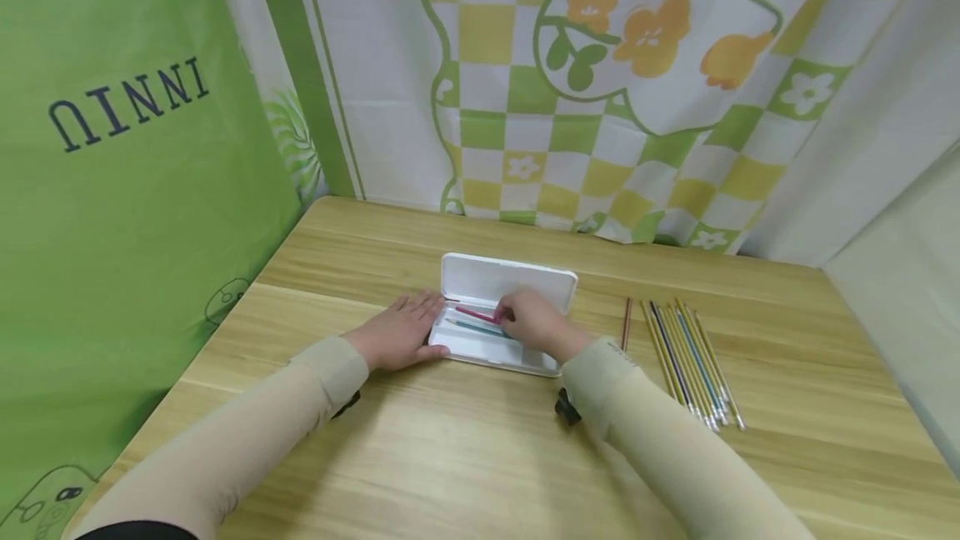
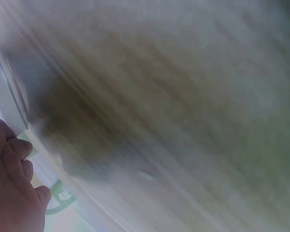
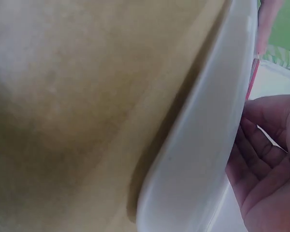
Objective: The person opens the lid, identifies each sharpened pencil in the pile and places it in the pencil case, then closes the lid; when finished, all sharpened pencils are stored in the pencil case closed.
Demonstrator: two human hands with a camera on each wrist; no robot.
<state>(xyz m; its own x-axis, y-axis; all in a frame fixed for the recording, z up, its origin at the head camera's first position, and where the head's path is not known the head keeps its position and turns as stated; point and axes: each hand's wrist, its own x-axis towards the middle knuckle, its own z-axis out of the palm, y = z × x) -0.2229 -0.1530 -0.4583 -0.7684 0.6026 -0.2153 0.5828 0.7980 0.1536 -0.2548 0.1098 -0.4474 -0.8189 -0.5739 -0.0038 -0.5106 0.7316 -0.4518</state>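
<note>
A white pencil case (image 1: 480, 348) lies on the table with its lid (image 1: 480, 277) raised at the back. My right hand (image 1: 534, 322) reaches into it and pinches a red pencil (image 1: 474, 314) near one end. In the right wrist view, thumb and fingertips of the right hand (image 3: 270, 154) meet at the red pencil (image 3: 252, 79) behind the case wall (image 3: 193, 130). A teal pencil (image 1: 472, 326) lies in the case, partly hidden by that hand. At the left end, my left hand (image 1: 401, 332) touches the case with fingers extended; its wrist view shows the left hand (image 2: 12, 179) at the edge.
On the right of the wooden table (image 1: 450, 448), several yellow, blue and teal pencils (image 1: 686, 361) lie in a loose bunch. A single reddish-brown pencil (image 1: 626, 323) lies between them and the case. Patterned curtains (image 1: 525, 140) hang behind; green fabric (image 1: 135, 215) borders the left.
</note>
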